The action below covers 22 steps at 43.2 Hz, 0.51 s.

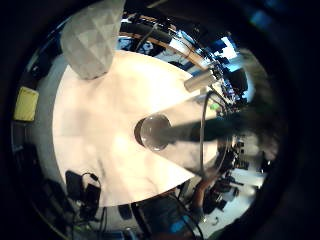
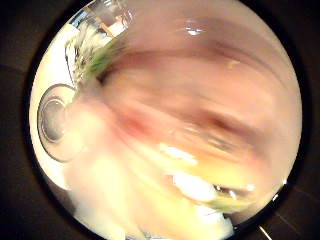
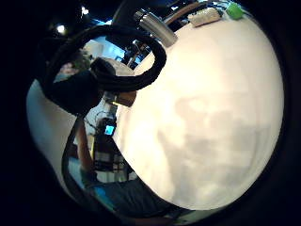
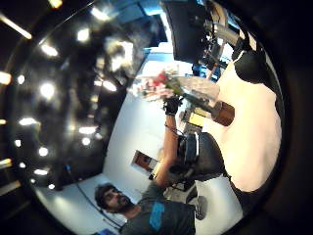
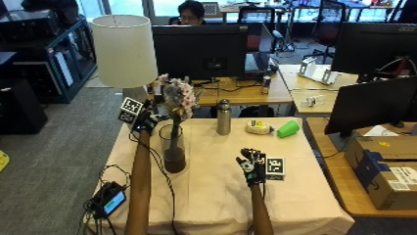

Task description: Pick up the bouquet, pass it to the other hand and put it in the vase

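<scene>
Outside view: the bouquet is seen raised above the tall glass vase, with its stems reaching down into the vase's mouth and the blooms well clear of the rim. The left hand is closed round the stems just below the blooms, at about nine o'clock from the flower heads. The right hand is held apart over the tablecloth, at roughly four o'clock from the vase, with fingers relaxed and nothing in them.

As a judgement, the pick-up and the pass to the other hand are taken as done, since the bouquet is carried by the left hand alone while the right is idle. The placing appears to be under way but not finished: the stems look only partly lowered, and the bouquet has not been let go. What is left is judged to be lowering the stems fully and releasing them.

From the left palm's little-finger side, the vase's round mouth is seen directly beneath the hand, a dark stem running into it. On the thumb side the blooms fill the view, too blurred for detail.
</scene>
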Each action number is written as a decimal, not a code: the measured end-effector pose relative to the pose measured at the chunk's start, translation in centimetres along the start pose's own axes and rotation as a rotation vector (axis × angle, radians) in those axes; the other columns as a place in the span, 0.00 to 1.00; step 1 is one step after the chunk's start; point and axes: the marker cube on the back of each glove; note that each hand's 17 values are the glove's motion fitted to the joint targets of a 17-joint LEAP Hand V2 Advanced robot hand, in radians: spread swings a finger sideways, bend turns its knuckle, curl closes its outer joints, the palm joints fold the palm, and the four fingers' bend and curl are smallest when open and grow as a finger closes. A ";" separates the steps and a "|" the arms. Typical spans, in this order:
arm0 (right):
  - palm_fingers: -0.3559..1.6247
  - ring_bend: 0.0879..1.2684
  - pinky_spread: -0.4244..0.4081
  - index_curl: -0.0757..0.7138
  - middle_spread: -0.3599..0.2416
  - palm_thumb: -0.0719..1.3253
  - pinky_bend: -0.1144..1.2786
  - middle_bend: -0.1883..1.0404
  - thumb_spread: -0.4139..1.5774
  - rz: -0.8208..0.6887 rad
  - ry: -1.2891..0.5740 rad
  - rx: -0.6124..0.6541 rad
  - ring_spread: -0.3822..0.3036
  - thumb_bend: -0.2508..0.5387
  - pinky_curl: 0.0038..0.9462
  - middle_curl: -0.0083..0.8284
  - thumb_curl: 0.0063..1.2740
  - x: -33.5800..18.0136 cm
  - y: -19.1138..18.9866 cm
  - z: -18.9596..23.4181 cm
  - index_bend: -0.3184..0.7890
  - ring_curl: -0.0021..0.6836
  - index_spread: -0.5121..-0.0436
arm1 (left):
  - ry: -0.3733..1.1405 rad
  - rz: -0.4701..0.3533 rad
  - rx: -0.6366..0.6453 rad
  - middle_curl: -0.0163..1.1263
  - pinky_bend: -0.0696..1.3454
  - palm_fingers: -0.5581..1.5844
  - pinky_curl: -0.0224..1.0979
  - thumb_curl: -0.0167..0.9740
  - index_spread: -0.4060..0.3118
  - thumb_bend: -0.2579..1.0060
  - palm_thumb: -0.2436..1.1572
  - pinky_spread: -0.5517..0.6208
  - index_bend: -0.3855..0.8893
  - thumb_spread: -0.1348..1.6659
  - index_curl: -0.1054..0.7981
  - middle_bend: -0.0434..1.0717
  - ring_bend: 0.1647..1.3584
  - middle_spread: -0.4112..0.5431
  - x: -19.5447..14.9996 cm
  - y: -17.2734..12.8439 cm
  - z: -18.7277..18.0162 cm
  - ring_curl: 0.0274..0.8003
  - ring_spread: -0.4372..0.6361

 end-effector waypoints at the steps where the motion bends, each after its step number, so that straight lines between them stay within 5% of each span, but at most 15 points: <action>1: 0.69 0.17 0.77 0.46 0.39 0.63 0.35 0.34 0.66 -0.075 0.010 0.001 0.47 0.28 0.36 0.54 0.43 0.3 -0.3 -0.1 0.39 0.56 0.49 | 0.008 -0.017 -0.005 0.25 0.54 0.13 0.36 0.50 0.89 0.15 0.41 0.90 0.29 0.44 0.25 0.15 0.46 0.83 -0.3 -0.3 -0.1 0.42 0.77; 8: 0.68 0.16 0.79 0.47 0.39 0.63 0.34 0.34 0.66 0.280 -0.040 0.000 0.48 0.28 0.36 0.54 0.42 1.1 0.8 0.1 0.40 0.56 0.49 | -0.029 -0.003 0.077 0.21 0.56 0.11 0.36 0.45 0.98 0.15 0.37 0.97 0.31 0.43 0.18 0.15 0.44 0.95 -5.4 -4.8 -3.0 0.38 0.89; 22: 0.68 0.16 0.80 0.47 0.38 0.63 0.32 0.34 0.66 0.140 -0.029 -0.016 0.48 0.28 0.36 0.55 0.42 0.9 0.1 1.2 0.39 0.57 0.49 | -0.039 0.011 0.183 0.16 0.55 0.12 0.34 0.41 0.93 0.16 0.34 0.99 0.32 0.42 0.11 0.16 0.40 1.00 -4.3 -2.6 -5.1 0.33 0.98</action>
